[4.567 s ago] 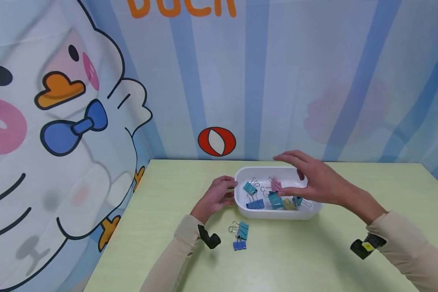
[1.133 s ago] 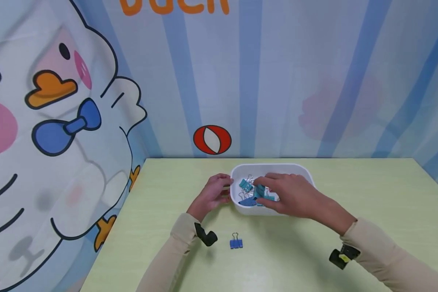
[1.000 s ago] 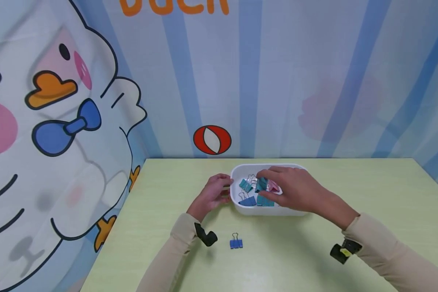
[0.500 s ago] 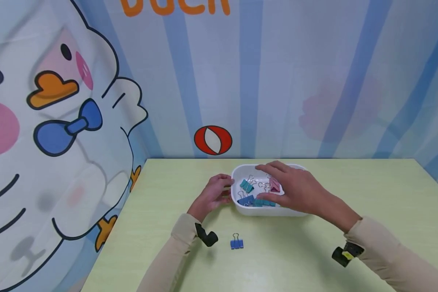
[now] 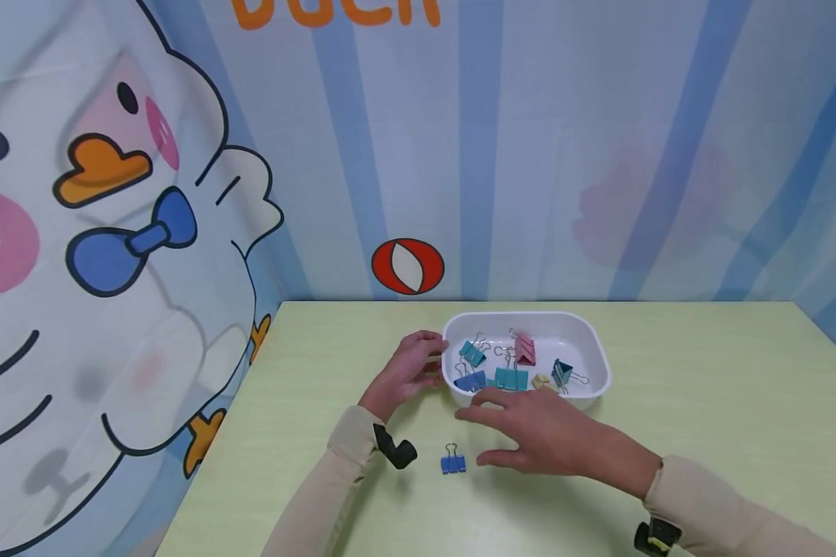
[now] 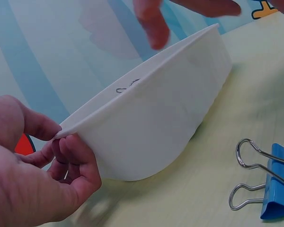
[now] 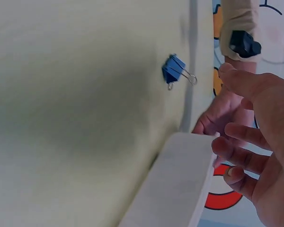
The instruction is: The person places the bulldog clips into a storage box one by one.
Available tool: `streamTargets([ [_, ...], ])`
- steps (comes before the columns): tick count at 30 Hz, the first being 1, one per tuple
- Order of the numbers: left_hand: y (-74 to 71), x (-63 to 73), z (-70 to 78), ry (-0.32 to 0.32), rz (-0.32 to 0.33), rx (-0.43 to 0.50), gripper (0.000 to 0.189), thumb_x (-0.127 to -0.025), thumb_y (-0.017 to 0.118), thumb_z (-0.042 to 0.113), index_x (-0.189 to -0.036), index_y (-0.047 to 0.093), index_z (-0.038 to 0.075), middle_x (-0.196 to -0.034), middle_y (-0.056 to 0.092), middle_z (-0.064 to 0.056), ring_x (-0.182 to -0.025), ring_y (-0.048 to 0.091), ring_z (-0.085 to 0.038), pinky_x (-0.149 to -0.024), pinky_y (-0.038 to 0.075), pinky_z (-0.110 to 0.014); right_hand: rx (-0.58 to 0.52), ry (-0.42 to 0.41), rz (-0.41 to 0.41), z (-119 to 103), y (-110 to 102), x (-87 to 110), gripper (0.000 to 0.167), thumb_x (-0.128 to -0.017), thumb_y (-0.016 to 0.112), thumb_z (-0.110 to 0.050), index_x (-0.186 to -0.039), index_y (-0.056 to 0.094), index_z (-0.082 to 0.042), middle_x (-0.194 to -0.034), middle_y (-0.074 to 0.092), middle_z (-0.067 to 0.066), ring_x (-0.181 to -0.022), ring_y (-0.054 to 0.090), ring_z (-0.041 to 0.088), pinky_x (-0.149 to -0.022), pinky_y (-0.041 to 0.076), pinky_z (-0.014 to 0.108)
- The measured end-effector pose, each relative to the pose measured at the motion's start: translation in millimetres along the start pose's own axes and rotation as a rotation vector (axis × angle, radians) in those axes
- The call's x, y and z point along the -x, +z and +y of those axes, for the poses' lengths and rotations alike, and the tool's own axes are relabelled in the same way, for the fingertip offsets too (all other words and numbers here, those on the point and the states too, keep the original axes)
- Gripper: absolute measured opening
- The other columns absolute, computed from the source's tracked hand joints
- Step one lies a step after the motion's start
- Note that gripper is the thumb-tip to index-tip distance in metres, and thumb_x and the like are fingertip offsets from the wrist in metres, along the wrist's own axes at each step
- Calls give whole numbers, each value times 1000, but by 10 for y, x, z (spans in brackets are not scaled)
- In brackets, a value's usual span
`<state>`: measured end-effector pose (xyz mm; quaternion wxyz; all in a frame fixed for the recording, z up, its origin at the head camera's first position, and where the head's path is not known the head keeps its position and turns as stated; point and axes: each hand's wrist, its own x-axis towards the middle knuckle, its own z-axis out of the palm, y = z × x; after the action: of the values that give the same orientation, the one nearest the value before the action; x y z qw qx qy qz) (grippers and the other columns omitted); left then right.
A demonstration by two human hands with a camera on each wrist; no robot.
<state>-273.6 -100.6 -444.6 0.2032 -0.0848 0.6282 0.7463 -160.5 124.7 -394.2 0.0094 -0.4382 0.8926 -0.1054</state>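
My left hand (image 5: pixel 412 370) pinches the left end rim of a white plastic bin (image 5: pixel 581 340); in the left wrist view the thumb lies at the rim and curled fingers sit against the outer wall (image 6: pixel 156 118). Nothing is held by my right hand (image 5: pixel 539 433), which hovers in front of the bin with thumb and fingers spread. Just left of its fingertips a blue binder clip (image 5: pixel 453 464) rests on the table. Inside the bin lie a pink binder clip (image 5: pixel 525 350), teal binder clips (image 5: pixel 512 379), a blue one (image 5: pixel 470 381) and a yellow one (image 5: pixel 542 382), partly hidden.
The pale table (image 5: pixel 704 402) runs back to a blue striped backdrop (image 5: pixel 543 155) printed with a duck. Another dark teal binder clip (image 5: pixel 562 373) lies near the bin's right end. Camera bands sit on both wrists.
A teal binder clip went from the table into the bin, released by my right hand. That hand then came out over the front rim toward the blue clip. My left hand stayed put.
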Motion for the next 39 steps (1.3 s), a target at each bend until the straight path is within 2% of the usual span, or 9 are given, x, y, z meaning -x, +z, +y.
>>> streamTargets([
  [6,6,-6,-7,3,8,1,27,-104,60,16,-129,57,4,-123,62,-17,-95,58,-27,-70,53,-31,-53,-58,-26,-48,193,-35,52,-94,77,-40,-143,63,-30,-134,64,-2,-98,70,14,-80,58,33],
  [12,5,-5,2,-6,18,2,27,-104,60,16,-128,58,5,-122,61,-16,-96,57,-26,-71,53,-31,-17,-127,-14,-93,368,-113,43,-95,77,-36,-137,66,-29,-128,66,0,-96,70,14,-77,57,31],
  [18,-2,-5,8,-19,22,-9,28,-104,60,18,-131,57,7,-122,61,-15,-97,56,-26,-72,52,-31,10,-156,-29,-115,496,-191,33,-95,78,-30,-127,70,-29,-120,69,-3,-88,69,11,-69,54,26],
  [23,-2,-13,0,-24,12,-7,30,-105,60,18,-132,56,6,-123,60,-16,-98,56,-26,-73,52,-31,6,-153,-37,-129,556,-213,31,-95,78,-26,-125,70,-28,-116,70,-2,-88,69,10,-67,54,26],
  [33,17,-37,-32,-14,30,15,29,-104,61,17,-130,56,6,-124,61,-16,-100,57,-27,-72,54,-31,-46,-130,-6,-134,643,-206,29,-94,79,-22,-123,72,-25,-112,73,-3,-92,71,10,-74,57,27],
  [39,17,-29,-24,-13,34,7,30,-104,61,17,-131,56,6,-124,60,-16,-100,57,-27,-72,54,-31,-35,-137,-7,-133,616,-190,27,-94,79,-24,-121,73,-26,-112,73,-5,-94,71,8,-74,57,26],
])
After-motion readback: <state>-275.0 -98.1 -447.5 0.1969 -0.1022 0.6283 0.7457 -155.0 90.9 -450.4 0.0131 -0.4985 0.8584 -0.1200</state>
